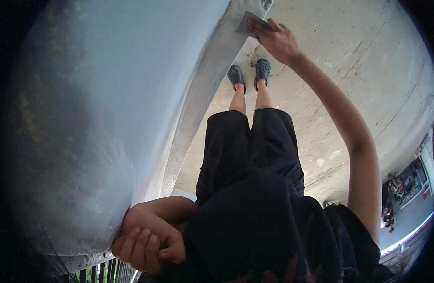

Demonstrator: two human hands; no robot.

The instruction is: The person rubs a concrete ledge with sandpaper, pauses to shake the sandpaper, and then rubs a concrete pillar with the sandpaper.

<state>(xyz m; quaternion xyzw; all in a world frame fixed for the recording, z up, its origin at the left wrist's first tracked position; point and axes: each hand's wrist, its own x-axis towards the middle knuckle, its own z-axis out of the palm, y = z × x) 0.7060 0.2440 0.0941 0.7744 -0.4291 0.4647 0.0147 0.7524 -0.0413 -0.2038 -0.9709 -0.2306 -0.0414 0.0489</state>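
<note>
One thin grey sheet (249,23) sits at 12 o'clock, pinned flat on the ledge (203,94) by the right hand (279,41). It looks light and bendable, best pressed under spread fingers. At 7 o'clock the left hand (148,243) curls empty against the wall (132,70).

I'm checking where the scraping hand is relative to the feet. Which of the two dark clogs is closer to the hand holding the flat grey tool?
The clog on the picture's right: it sits just below the right hand gripping the flat grey tool. The other clog lies farther off, toward the wall's base strip.
</note>
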